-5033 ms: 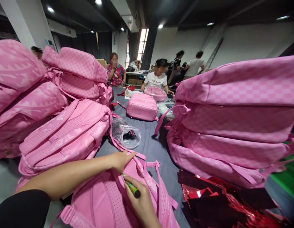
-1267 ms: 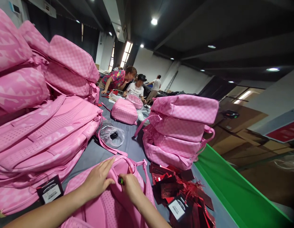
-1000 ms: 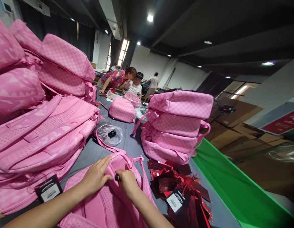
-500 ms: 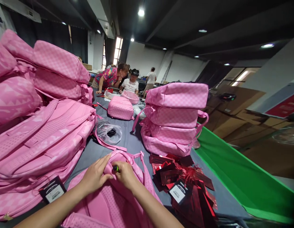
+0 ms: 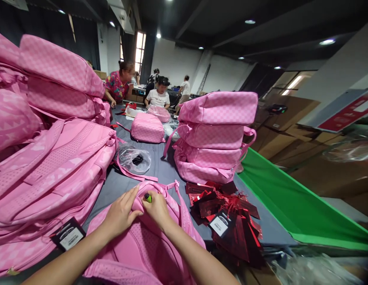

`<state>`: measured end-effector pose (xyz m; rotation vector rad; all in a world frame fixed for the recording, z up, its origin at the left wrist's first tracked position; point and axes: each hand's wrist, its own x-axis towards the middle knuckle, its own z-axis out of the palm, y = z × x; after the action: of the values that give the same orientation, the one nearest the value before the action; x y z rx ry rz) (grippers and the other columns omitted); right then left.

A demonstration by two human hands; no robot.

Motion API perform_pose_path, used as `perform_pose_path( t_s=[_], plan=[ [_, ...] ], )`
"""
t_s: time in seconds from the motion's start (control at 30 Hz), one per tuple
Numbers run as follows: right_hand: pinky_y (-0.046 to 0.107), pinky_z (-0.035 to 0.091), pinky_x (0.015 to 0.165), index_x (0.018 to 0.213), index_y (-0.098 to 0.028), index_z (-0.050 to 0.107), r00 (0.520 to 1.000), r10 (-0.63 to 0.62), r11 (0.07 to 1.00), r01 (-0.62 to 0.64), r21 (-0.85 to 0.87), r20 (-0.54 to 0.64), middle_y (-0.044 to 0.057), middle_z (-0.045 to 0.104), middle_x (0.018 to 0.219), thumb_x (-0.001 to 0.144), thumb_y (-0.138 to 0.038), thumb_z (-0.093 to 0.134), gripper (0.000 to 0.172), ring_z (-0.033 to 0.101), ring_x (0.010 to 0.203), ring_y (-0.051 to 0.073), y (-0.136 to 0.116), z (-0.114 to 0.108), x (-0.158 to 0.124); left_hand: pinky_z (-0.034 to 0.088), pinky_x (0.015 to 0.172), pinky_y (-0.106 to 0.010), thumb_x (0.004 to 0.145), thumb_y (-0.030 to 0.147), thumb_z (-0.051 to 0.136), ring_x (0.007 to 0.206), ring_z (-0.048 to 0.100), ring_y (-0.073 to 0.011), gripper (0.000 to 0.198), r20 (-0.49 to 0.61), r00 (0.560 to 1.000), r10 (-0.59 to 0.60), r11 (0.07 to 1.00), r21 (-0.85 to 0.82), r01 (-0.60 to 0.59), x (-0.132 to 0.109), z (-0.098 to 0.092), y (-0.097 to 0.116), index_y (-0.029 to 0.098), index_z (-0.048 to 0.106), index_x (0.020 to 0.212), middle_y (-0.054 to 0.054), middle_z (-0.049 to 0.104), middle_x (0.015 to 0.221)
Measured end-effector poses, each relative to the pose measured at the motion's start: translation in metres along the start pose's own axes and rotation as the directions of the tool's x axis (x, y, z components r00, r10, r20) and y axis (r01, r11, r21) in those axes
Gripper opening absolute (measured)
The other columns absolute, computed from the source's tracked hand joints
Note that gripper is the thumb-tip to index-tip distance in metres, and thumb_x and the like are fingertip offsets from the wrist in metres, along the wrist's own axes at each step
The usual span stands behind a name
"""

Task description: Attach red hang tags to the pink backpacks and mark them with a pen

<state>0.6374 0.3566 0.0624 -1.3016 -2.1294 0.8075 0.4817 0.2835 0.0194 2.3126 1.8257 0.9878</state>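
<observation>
A pink backpack [image 5: 133,241] lies in front of me with its perforated back panel and straps facing up. My left hand [image 5: 121,211] pinches the fabric near the backpack's top edge, thumb toward my right hand. My right hand [image 5: 155,208] is closed around a small tool with a green and black handle [image 5: 148,198], held against the same top edge. The tool's working end is hidden by the fist and fabric. Just right of the backpack lies a heap of red and black hang tags [image 5: 228,213], one showing a white barcode label.
Pink backpacks pile up on my left [image 5: 59,158]; a stack of several pink bags [image 5: 216,136] stands ahead right. A small pink bag [image 5: 147,128] and a clear plastic roll [image 5: 134,158] lie between. Green cloth [image 5: 279,202] edges the right side. People [image 5: 158,97] are across the table.
My view has tilted down and shifted slightly right. Both hands stay at the backpack's top edge; the green tool handle shows more and points more upward. The person in the patterned shirt has straightened up.
</observation>
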Motion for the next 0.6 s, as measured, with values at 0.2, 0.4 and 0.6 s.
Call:
perform_pose_path(
  t_s=[0.2, 0.4, 0.6],
  plan=[
    [0.022, 0.04, 0.063, 0.085, -0.018, 0.065, 0.937, -0.31, 0.951, 0.308, 0.037, 0.16, -0.001, 0.067, 0.077, 0.067, -0.002, 0.049, 0.03, 0.061, 0.07, 0.014, 0.013, -0.005, -0.001, 0.044, 0.108, -0.043, 0.084, 0.029, 0.066, 0.134, 0.046, -0.0258, 0.084, -0.001, 1.0, -0.023, 0.998, -0.051, 0.023, -0.001, 0.002, 0.0, 0.022, 0.019, 0.153, -0.013, 0.045, 0.148],
    [0.024, 0.031, 0.057, 0.081, -0.019, 0.064, 0.898, -0.427, 0.809, 0.431, -0.4, 0.105, 0.004, 0.063, 0.086, 0.073, -0.009, 0.062, 0.013, 0.057, 0.074, 0.017, 0.012, 0.001, -0.009, 0.043, 0.111, -0.045, 0.08, 0.016, 0.061, 0.134, 0.045, -0.0245, 0.085, -0.009, 0.998, -0.062, 0.995, -0.073, 0.061, -0.001, 0.005, 0.0, 0.023, 0.02, 0.153, -0.011, 0.044, 0.148],
    [0.023, 0.027, 0.053, 0.075, -0.019, 0.059, 0.87, -0.46, 0.793, 0.491, -0.361, 0.175, -0.001, 0.062, 0.081, 0.072, -0.008, 0.068, 0.014, 0.056, 0.066, 0.012, 0.017, -0.002, -0.002, 0.048, 0.107, -0.039, 0.077, 0.011, 0.062, 0.131, 0.05, -0.0228, 0.092, -0.075, 0.997, -0.018, 1.0, -0.018, 0.016, -0.004, 0.009, -0.002, 0.029, 0.015, 0.154, -0.007, 0.047, 0.147]
  ],
)
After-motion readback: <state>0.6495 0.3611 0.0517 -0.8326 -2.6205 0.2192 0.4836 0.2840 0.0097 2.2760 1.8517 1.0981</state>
